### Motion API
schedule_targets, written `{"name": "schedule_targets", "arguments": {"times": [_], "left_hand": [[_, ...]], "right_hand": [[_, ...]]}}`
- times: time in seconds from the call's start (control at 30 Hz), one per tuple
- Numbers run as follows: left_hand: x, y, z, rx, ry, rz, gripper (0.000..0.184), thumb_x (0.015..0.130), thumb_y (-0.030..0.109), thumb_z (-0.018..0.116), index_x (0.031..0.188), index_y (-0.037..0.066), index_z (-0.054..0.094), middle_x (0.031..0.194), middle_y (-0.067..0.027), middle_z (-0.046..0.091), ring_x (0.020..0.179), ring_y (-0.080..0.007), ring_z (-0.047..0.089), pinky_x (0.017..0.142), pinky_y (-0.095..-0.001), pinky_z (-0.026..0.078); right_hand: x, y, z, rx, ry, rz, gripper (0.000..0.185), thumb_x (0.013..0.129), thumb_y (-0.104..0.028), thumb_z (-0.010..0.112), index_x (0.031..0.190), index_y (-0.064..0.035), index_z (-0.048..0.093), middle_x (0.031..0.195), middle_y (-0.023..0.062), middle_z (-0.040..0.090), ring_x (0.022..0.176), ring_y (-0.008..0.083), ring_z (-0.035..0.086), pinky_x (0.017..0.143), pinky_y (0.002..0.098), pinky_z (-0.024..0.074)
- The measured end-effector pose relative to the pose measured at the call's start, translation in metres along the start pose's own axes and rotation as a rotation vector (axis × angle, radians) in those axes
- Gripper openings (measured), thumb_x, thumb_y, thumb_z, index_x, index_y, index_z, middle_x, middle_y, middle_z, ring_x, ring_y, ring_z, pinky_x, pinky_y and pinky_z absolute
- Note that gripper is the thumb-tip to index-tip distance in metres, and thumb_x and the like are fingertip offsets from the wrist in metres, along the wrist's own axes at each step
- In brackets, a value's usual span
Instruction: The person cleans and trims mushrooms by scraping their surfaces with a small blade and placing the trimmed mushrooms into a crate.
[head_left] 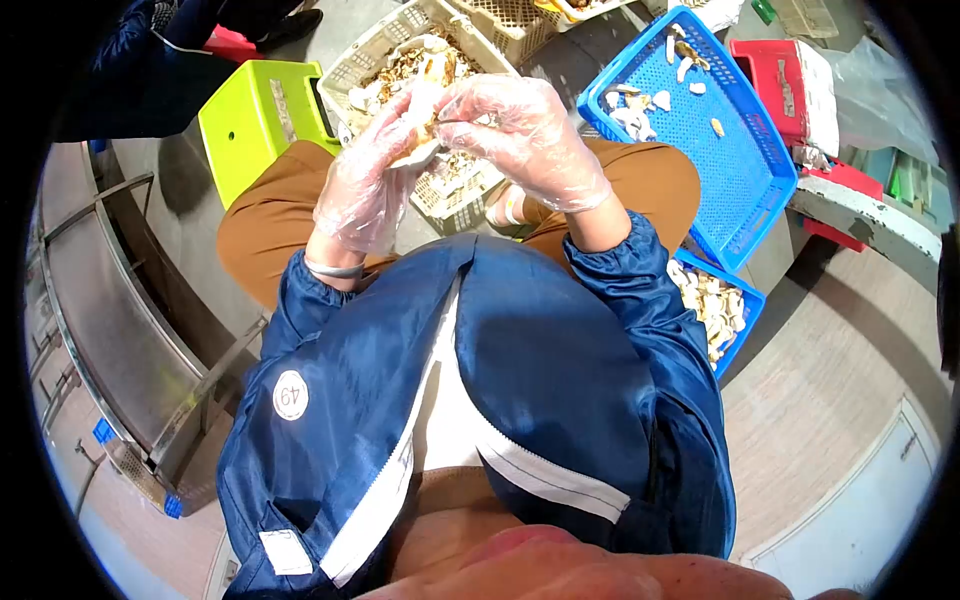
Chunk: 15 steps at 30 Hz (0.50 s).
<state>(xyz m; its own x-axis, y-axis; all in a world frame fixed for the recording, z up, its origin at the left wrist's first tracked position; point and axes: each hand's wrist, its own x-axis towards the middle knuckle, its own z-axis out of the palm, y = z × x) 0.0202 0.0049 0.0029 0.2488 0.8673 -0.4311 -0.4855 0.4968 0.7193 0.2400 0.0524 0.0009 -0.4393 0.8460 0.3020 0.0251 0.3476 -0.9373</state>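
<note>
Both hands wear clear plastic gloves and meet over a cream perforated crate (345,80) of brown and whitish pieces. My left hand (370,175) is wrapped round a pale, mushroom-like piece (432,88) with brownish patches. The fingers of my right hand (525,130) are pinched together at the right side of that piece; whatever is between their tips is too small to make out. To the right, a blue perforated tray (715,175) holds scattered white pieces (632,118) at its far end.
A lime-green stool (262,120) stands at the left, near another person's dark sleeve (135,85). A red stool (775,90) is beyond the blue tray. Below that tray, a second blue crate (745,315) holds many pale pieces. Metal frames (130,290) line the far left.
</note>
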Motion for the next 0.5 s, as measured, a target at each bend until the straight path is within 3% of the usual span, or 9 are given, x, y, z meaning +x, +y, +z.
{"name": "schedule_targets", "arguments": {"times": [0.03, 0.13, 0.17, 0.27, 0.4, 0.5], "left_hand": [[0.000, -0.002, 0.001, -0.003, 0.056, -0.001, 0.066, 0.109, 0.020, 0.059, 0.165, 0.000, 0.029, 0.150, -0.0157, 0.057, 0.123, -0.0251, 0.067, 0.100, -0.0404, 0.057], [0.000, -0.002, 0.000, -0.106, 0.030, -0.041, 0.063, 0.108, 0.015, 0.060, 0.162, -0.003, 0.034, 0.147, -0.0158, 0.059, 0.126, -0.0251, 0.065, 0.100, -0.0386, 0.054], [0.000, -0.003, -0.006, -0.131, -0.006, -0.062, 0.065, 0.107, 0.016, 0.061, 0.163, -0.002, 0.033, 0.146, -0.0190, 0.060, 0.122, -0.0297, 0.067, 0.096, -0.0400, 0.057], [0.003, -0.004, -0.015, -0.221, -0.165, -0.078, 0.065, 0.107, 0.017, 0.061, 0.163, -0.001, 0.034, 0.144, -0.0212, 0.060, 0.118, -0.0333, 0.069, 0.090, -0.0398, 0.058], [0.002, 0.001, -0.013, -0.241, -0.187, -0.077, 0.063, 0.107, 0.018, 0.059, 0.163, 0.000, 0.035, 0.143, -0.0228, 0.060, 0.114, -0.0349, 0.070, 0.086, -0.0389, 0.059], [0.002, 0.007, -0.007, -0.295, -0.114, -0.120, 0.062, 0.106, 0.014, 0.056, 0.163, 0.000, 0.036, 0.144, -0.0227, 0.061, 0.113, -0.0345, 0.071, 0.088, -0.0388, 0.060]], "right_hand": [[-0.004, -0.006, 0.004, 0.135, 0.038, 0.168, 0.012, 0.092, -0.007, 0.078, 0.097, 0.0028, 0.075, 0.092, 0.0140, 0.075, 0.085, 0.0187, 0.073, 0.075, 0.0312, 0.0575], [-0.007, -0.002, 0.009, -0.021, 0.054, 0.150, 0.012, 0.092, -0.006, 0.077, 0.100, 0.0032, 0.076, 0.089, 0.0128, 0.075, 0.083, 0.0170, 0.073, 0.075, 0.0298, 0.0575], [-0.005, -0.006, 0.006, -0.091, 0.062, 0.125, 0.011, 0.092, -0.005, 0.076, 0.100, 0.0029, 0.076, 0.090, 0.0118, 0.076, 0.083, 0.0173, 0.074, 0.077, 0.0301, 0.0581], [-0.001, 0.007, 0.001, -0.206, 0.244, -0.035, 0.011, 0.093, -0.005, 0.075, 0.100, 0.0024, 0.076, 0.093, 0.0126, 0.078, 0.082, 0.0181, 0.074, 0.078, 0.0312, 0.0581], [0.003, 0.020, -0.037, -0.507, 0.459, -0.051, 0.012, 0.091, -0.007, 0.077, 0.101, 0.0007, 0.077, 0.095, 0.0144, 0.079, 0.085, 0.0242, 0.076, 0.077, 0.0334, 0.0580], [0.000, 0.014, -0.045, -0.637, 0.468, -0.034, 0.012, 0.091, -0.008, 0.078, 0.099, 0.0006, 0.077, 0.093, 0.0155, 0.077, 0.082, 0.0284, 0.075, 0.076, 0.0343, 0.0574]]}}
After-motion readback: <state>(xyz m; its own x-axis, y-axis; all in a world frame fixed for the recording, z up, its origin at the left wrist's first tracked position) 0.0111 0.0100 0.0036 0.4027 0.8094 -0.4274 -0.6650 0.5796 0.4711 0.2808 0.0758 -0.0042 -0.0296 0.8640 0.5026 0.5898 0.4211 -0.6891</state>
